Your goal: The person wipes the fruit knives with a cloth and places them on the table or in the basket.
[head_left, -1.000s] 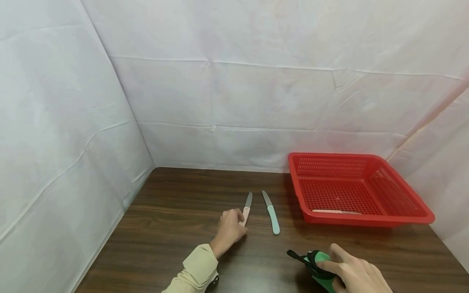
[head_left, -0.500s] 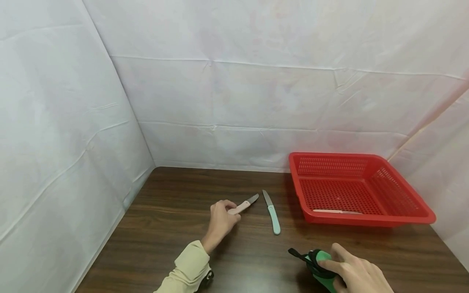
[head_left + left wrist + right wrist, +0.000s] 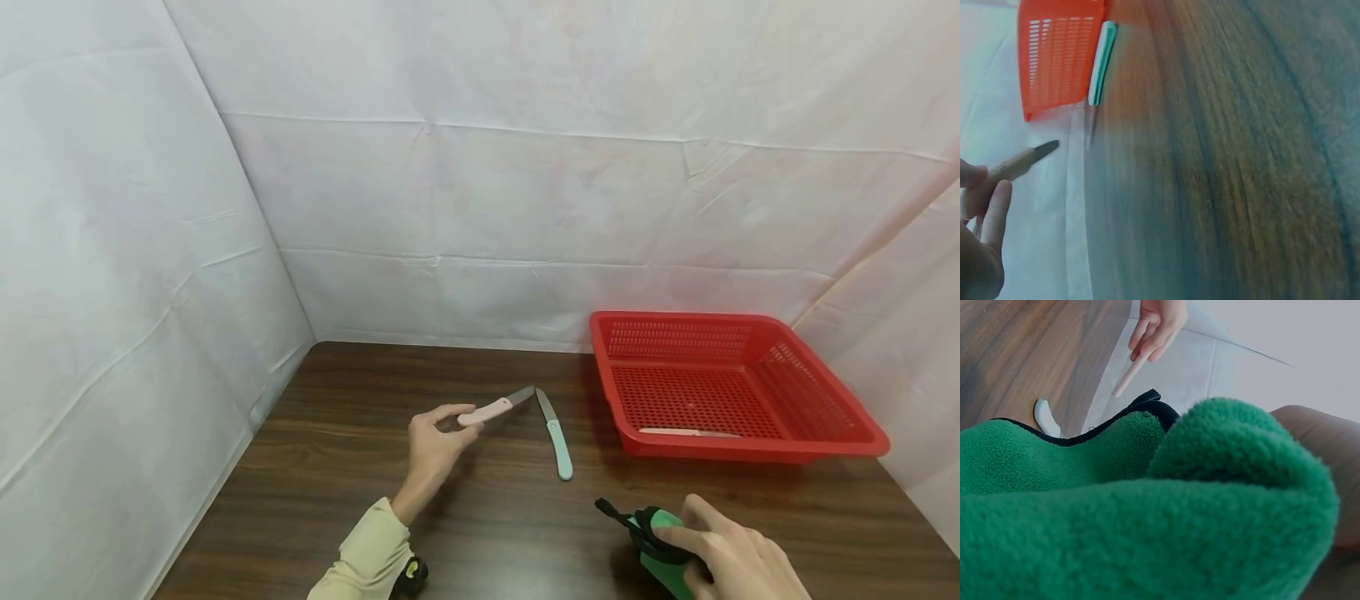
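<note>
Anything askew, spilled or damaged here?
Nothing stands out: red perforated plastic basket upright, mint-handled knife flat on the brown wood-grain table, pale-pink-handled knife held in the left hand. No spill or damage visible.

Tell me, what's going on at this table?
A person is handling a knife and a towel. Their left hand holds the pink-handled knife by its handle, above the table. Their right hand grips a green towel with black trim. A mint-handled knife lies on the table between the hands and a red basket, and another knife lies inside that basket.
</note>
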{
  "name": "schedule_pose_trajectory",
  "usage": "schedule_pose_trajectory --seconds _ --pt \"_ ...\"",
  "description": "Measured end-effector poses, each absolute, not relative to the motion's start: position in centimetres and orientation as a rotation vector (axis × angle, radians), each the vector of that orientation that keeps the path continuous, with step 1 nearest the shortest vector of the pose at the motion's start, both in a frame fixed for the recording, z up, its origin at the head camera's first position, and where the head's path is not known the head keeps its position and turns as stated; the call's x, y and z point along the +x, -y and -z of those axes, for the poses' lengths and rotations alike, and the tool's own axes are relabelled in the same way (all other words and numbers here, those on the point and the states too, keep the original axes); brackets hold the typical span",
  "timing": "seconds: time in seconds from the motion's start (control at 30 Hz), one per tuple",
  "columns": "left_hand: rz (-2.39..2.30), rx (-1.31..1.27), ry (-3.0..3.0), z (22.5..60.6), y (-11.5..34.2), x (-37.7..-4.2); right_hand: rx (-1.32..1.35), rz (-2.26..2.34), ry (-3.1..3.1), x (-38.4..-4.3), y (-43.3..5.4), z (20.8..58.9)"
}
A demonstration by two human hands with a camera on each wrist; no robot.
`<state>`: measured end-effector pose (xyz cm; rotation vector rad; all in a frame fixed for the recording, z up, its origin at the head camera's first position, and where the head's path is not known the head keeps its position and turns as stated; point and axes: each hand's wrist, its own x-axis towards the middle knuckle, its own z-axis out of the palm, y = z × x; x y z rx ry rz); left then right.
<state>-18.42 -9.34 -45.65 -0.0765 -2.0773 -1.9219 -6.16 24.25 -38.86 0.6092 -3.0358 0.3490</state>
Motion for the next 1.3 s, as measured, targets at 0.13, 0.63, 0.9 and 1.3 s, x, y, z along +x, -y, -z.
schedule_pose_trajectory --seconds 0.13,0.63,0.9,1.3 --pt "2.031 -0.172 1.997 43.8 9.9 -17.1 0.549 -0.356 3.045 -6.2 -24.2 38.8" --pt "2.188 -0.383 1.853 42.6 11.4 -15.4 0.555 -0.419 2.703 -6.3 -24.0 38.5" --pt "2.27 -0.489 1.823 41.7 11.8 -14.0 0.588 -0.466 2.582 -6.8 -23.7 37.2" --pt "2.309 -0.712 1.765 40.3 11.3 -11.7 0.54 -0.523 2.437 -7.0 -22.1 34.6"
